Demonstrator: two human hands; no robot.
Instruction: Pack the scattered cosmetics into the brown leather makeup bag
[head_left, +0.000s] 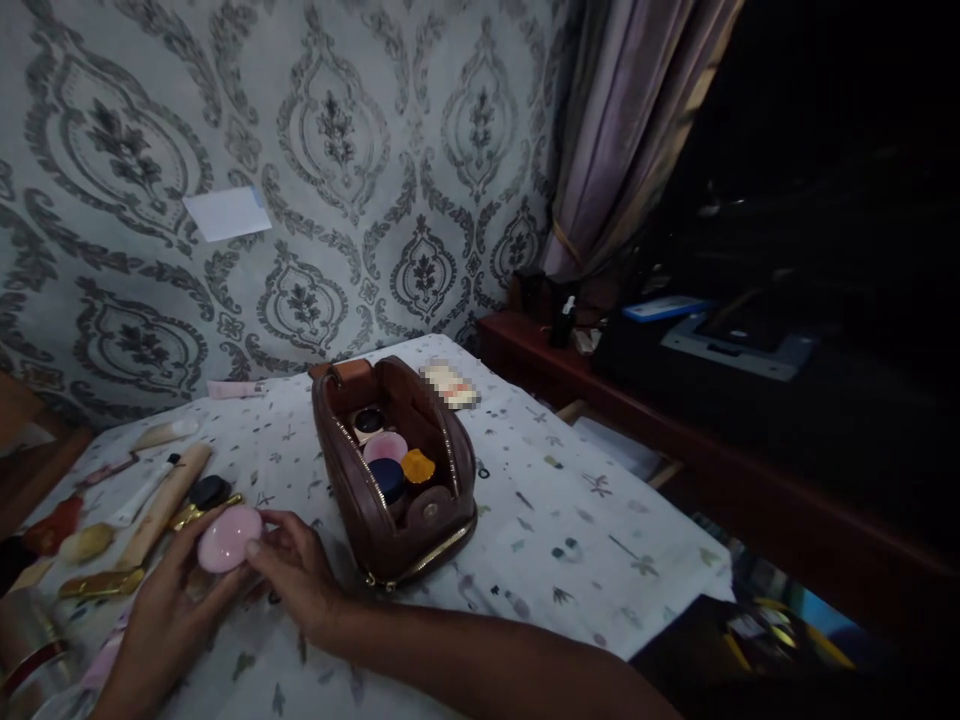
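Between my two hands is a round, glossy pink case (229,539), held just above the table at the left. My left hand (169,600) grips it from the left and below, with the fingers curled around its edge. Thumb and fingers of my right hand (300,575) close on its right side. Just right of my hands stands a brown leather makeup bag (356,535), unzipped and wide at the top. Inside it sit a pink round lid (385,450), a dark blue lid (387,480), an orange-yellow item (418,466) and a black-capped container (368,420).
Several cosmetics lie at the left, among them a beige tube (165,505), a gold tube (101,583) and a black round cap (209,490). A pink tube (234,389) lies by the wall. The patterned tablecloth (570,560) ends beside a dark red desk (720,465) with an open drawer.
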